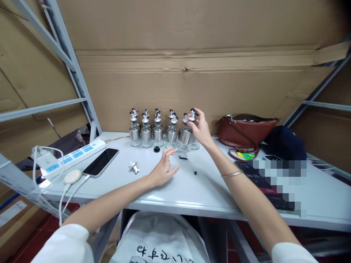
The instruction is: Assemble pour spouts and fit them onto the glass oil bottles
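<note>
Glass bottles with metal sleeves (158, 136) and silver-and-black pourer tops stand in two rows by the cardboard. My right hand (202, 128) is closed around the pourer spout (192, 116) at the right end of the rows; the bottle below it is partly hidden by the front one. My left hand (163, 168) lies open over the table, fingers apart, holding nothing. Near it are a black round stopper (156, 149), a thin black strip (183, 157) and a small black piece (195, 172). A loose silver-white spout part (134, 167) lies further left.
On the left are a white power strip (79, 157), a phone (101, 162), a white round charger (72, 176) and cables. At right sit a brown handbag (246, 133), a dark cap (285, 142) and a partly blurred tablet (263, 182). A cardboard wall (192, 87) stands behind.
</note>
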Tool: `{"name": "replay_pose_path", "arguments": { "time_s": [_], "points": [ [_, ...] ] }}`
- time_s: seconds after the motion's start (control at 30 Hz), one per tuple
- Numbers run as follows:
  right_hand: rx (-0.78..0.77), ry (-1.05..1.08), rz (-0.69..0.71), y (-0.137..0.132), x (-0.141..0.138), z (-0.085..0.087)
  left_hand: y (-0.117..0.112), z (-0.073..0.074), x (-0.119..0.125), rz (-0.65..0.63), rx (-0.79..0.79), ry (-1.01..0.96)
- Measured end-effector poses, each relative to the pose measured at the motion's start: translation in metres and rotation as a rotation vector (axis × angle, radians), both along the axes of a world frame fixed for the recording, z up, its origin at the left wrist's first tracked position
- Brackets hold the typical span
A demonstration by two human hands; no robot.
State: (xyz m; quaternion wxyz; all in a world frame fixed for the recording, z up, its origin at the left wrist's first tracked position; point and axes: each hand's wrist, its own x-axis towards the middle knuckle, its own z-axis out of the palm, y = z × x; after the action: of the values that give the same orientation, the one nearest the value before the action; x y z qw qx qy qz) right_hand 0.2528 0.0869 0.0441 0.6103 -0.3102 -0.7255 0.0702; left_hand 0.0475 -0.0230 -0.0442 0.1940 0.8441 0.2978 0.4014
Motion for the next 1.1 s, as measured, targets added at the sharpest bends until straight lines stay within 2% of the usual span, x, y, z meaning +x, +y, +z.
{"name": "replay_pose_path", "arguments": {
  "time_s": [0.27,0.5,0.63,0.83,0.93,1.1],
  "points": [
    [-0.033,-0.025,-0.033,0.029,-0.007,-0.021,-0.006,0.008,0.002,-0.042,-0.089,0.306],
    [-0.072,-0.086,-0.135,0.038,-0.004,-0.033,-0.007,0.011,0.002,-0.02,-0.026,0.406],
    [-0.053,-0.154,-0.167,0.02,-0.005,-0.038,-0.011,0.015,0.003,0.004,0.033,0.483],
    [0.089,-0.248,-0.173,-0.032,-0.011,-0.035,-0.009,0.025,0.005,-0.018,0.119,0.661],
    [0.143,-0.318,-0.14,-0.047,-0.013,-0.034,-0.014,0.035,-0.014,0.037,0.119,0.737],
    [0.161,-0.33,-0.143,-0.048,-0.008,-0.035,-0.035,0.056,-0.087,0.266,-0.005,0.859]
  ]
}}
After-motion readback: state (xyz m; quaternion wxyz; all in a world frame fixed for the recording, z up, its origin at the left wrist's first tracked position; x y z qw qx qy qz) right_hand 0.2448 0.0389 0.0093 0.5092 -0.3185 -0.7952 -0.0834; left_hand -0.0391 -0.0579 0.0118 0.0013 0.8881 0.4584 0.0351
